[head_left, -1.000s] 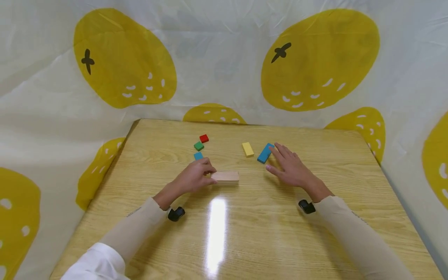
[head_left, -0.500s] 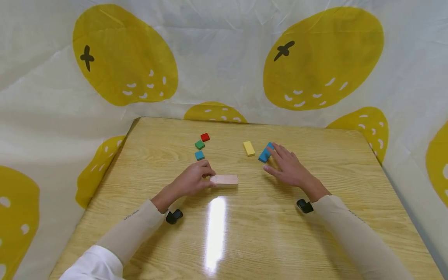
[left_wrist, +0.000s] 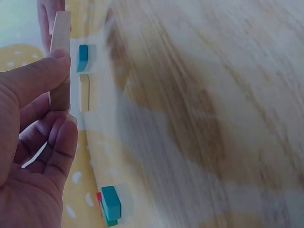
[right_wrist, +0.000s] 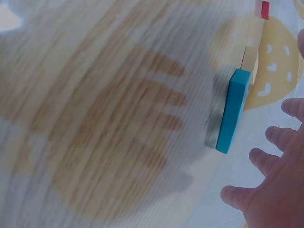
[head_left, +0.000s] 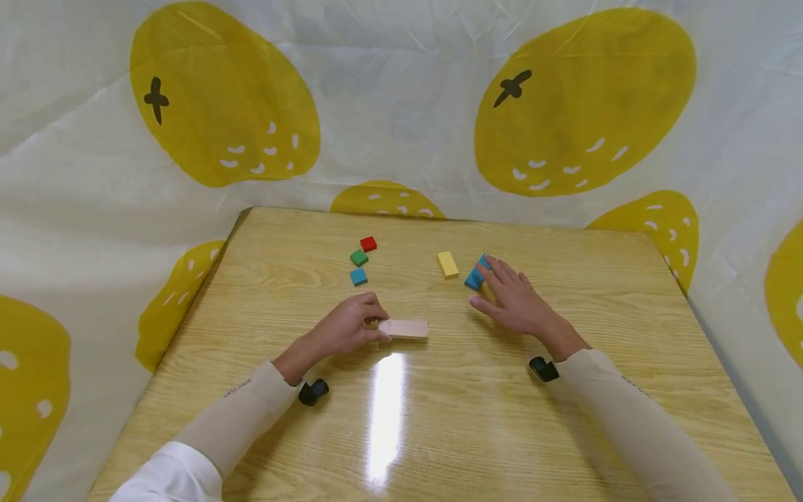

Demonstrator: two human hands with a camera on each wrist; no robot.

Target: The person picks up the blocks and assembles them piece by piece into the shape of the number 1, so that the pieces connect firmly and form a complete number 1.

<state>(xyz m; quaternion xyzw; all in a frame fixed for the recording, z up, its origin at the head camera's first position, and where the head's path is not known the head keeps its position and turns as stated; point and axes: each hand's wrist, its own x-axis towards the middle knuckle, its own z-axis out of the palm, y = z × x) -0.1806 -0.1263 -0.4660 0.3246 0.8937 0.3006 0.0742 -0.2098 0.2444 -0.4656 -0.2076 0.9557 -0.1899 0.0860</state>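
In the head view my left hand (head_left: 350, 325) pinches one end of a plain wooden block (head_left: 408, 328) between thumb and fingers. The left wrist view shows that block (left_wrist: 60, 33) edge-on, held off the table. My right hand (head_left: 516, 300) is spread beside a long blue block (head_left: 473, 280), its fingers partly covering the block in the head view. Seen from the right wrist, the right hand (right_wrist: 280, 185) has its fingers extended and apart from the blue block (right_wrist: 232, 114). Left of the blue block lies a yellow block (head_left: 447, 265).
Past the left hand, a small blue block (head_left: 358, 277), a green block (head_left: 359, 258) and a red block (head_left: 368, 244) form a loose row on the wooden table (head_left: 477, 418). A cloth (head_left: 395, 104) with yellow fruit prints hangs behind the table.
The left hand has drawn the wooden block slightly nearer the body, uncovering the small blue block. My right hand has shifted a little left, covering more of the long blue block.
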